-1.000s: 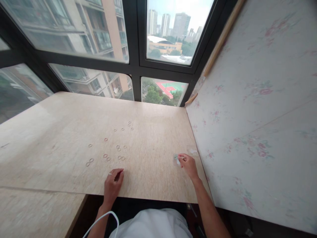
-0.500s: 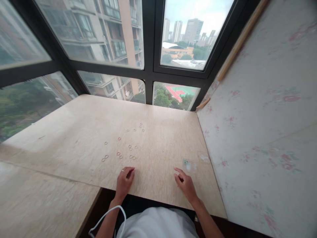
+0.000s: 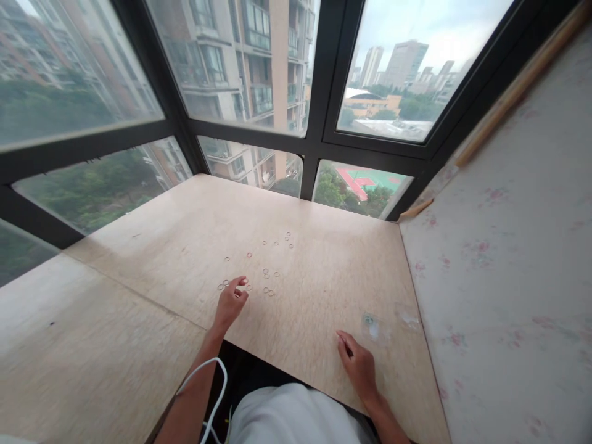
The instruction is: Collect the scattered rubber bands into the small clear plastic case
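Several small thin rings lie scattered on the pale tabletop, most of them dull metal-coloured, such as the ring [image 3: 276,274] and the pair's outer ring [image 3: 271,293]. A reddish ring [image 3: 249,254] lies farther back. My left hand [image 3: 230,303] reaches over the near rings, its fingers apart. Its index fingertip is at or just above a ring [image 3: 245,281], partly hidden by the finger; whether they touch I cannot tell. My right hand [image 3: 359,365] rests low over the table at the right, thumb and index pressed together. What they hold, if anything, is too small to see.
A small clear plastic bag [image 3: 371,327] with something greenish lies beyond my right hand, and another clear wrapper [image 3: 407,317] lies by the wallpapered wall [image 3: 499,290]. Dark window frames [image 3: 319,148] border the far edge. A white cable [image 3: 225,382] loops by my left forearm.
My left hand has moved forward and left to the near rings. My right hand's thumb and index have come together. The view has turned left, shifting the scene rightward.
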Motion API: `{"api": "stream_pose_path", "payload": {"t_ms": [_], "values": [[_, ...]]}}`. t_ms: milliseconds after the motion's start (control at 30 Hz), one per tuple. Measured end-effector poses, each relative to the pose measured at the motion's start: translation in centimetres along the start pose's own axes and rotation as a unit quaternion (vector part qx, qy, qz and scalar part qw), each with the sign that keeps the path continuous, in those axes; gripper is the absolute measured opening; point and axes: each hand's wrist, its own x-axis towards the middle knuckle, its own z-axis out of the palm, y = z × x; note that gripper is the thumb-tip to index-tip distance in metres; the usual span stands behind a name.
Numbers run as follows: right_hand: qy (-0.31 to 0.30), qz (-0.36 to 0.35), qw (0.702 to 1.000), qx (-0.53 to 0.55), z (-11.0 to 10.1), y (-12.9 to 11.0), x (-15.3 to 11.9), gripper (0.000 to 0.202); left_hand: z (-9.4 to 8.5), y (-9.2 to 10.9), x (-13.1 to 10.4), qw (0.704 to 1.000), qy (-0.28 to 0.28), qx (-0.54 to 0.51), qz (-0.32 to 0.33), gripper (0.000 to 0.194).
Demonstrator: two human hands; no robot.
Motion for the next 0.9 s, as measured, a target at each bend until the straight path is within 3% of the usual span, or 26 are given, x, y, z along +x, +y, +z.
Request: {"api": "stream_pose_path", "payload": {"t_ms": [133,267,500,767,900], "values": [[0.008,0.003,1.000,0.000,0.3,0.2,0.0,0.041,-0.4,-0.6,1.6,0.992,-0.036,0.119,0.000,0.042],[0.014,0.009,1.000,0.002,0.3,0.2,0.0,0.042,-0.6,-1.2,2.8,0.987,-0.045,0.154,-0.008,0.037],[0.007,0.002,1.000,0.001,0.2,0.1,0.0,0.042,-2.4,-2.6,4.0,0.987,-0.005,0.156,-0.049,0.033],[0.006,-0.002,1.000,0.007,0.0,0.0,0.0,0.045,-5.7,-5.5,3.3,0.985,0.057,0.150,-0.067,0.027],[0.007,-0.001,1.000,0.011,0.0,0.1,0.0,0.043,-6.3,-5.9,3.0,0.984,0.064,0.149,-0.074,0.026]]}}
